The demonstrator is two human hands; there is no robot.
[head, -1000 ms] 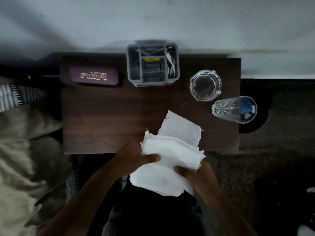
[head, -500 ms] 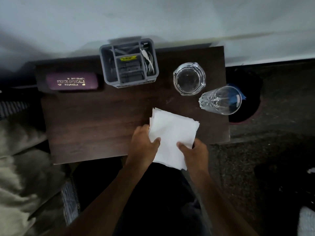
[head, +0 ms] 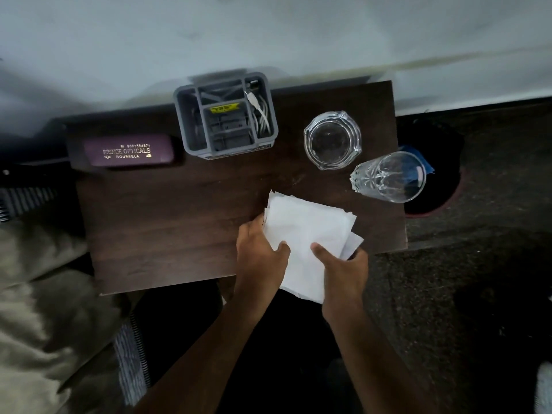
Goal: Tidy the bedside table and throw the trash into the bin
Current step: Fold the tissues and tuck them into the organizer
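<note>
Folded tissue stack (head: 307, 234) at table (head: 167, 222) 5 o'clock, thumbs pinching it from both sides: left hand (head: 260, 258), right hand (head: 343, 270). Light, floppy, tears easily; best gripped at the thick folded middle.

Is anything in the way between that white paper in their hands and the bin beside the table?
Possibly: the drinking glass stands at the table's right edge, between the folded paper and the bin. Lifting the paper above it should clear it.
</note>
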